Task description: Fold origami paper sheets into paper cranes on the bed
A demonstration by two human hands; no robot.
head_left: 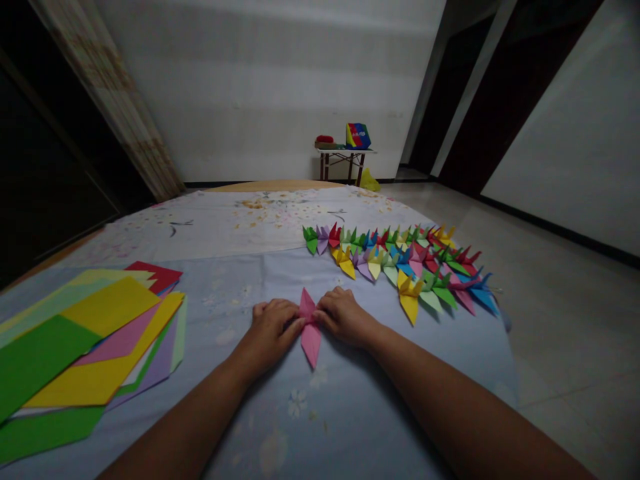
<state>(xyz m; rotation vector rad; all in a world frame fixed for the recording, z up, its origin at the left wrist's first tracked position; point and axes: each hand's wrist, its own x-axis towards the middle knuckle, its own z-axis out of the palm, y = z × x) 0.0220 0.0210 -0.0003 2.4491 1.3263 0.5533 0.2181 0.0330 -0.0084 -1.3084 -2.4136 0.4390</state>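
A pink folded origami piece [311, 341] lies on the blue cloth between my hands, long and pointed at its far and near ends. My left hand [274, 325] pinches its left edge near the middle, thumb toward the paper. On the other side, my right hand [346, 316] grips the right edge with thumb and curled fingers. Both thumbs nearly meet over the narrow middle. To the right stand rows of finished paper cranes [409, 297] in yellow, green, pink, blue, red and purple.
Sheets of coloured paper [113, 303] lie fanned in a pile at the left. A blue flowered tablecloth [235, 413] covers the near table, with a white flowered cloth [215, 217] beyond. Against the far wall, a small table [345, 152] bears a colourful bag [358, 136].
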